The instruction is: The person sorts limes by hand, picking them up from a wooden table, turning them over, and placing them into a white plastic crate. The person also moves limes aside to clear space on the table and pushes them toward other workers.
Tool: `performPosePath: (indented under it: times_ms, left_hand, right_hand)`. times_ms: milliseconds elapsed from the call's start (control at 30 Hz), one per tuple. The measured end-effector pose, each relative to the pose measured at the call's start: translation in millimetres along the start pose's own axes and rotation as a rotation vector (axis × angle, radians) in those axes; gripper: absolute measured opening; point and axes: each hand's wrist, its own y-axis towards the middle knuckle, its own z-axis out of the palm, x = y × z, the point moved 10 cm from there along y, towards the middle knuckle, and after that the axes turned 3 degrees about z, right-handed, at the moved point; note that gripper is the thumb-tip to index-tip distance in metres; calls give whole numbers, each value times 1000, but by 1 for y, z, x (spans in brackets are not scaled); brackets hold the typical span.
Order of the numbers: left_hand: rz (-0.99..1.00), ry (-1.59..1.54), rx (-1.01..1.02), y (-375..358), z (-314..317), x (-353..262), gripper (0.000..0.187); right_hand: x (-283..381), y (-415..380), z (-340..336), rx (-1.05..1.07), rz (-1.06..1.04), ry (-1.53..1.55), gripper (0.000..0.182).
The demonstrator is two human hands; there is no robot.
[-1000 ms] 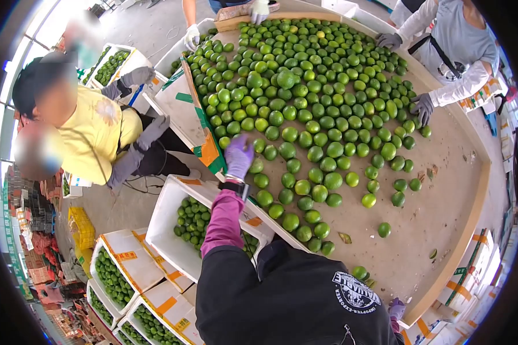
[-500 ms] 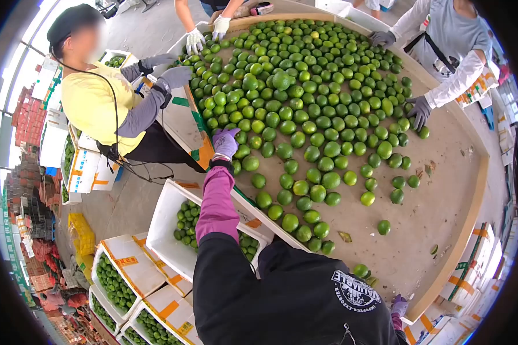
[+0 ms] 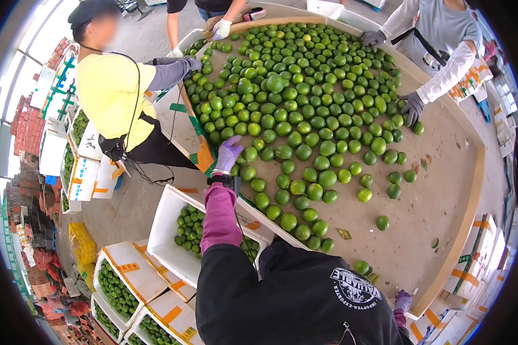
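Observation:
My left hand (image 3: 229,156), in a purple glove, reaches over the left edge of a large sorting table (image 3: 420,241). Its fingers are apart and close beside the green limes (image 3: 305,118) heaped across the table. Nothing shows in its grasp. Far to the right, at the near corner of the table, my right hand (image 3: 403,300) wears a similar purple glove. Its fingers are curled at the wooden rim, partly hidden. A lone lime (image 3: 361,267) lies a little up and left of it. Below my left forearm stands a white foam box (image 3: 166,221) with limes inside.
A person in a yellow shirt (image 3: 112,86) works at the left edge. Another person's white-gloved hand (image 3: 222,29) is at the far side. A grey-gloved hand (image 3: 412,107) belongs to a person on the right. Lime-filled boxes (image 3: 118,287) stand lower left, near a yellow crate (image 3: 82,242).
My left hand has shifted slightly right and down, its fingers now apart. The yellow-shirted person has moved right, an arm reaching farther along the table. My right hand stays at the corner.

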Motion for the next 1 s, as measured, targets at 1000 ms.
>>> performPosePath:
  times_ms: [1000]
  left_hand:
    - [373, 756, -74, -162, 46, -92, 28]
  right_hand:
    - [-12, 10, 12, -21, -92, 139, 33]
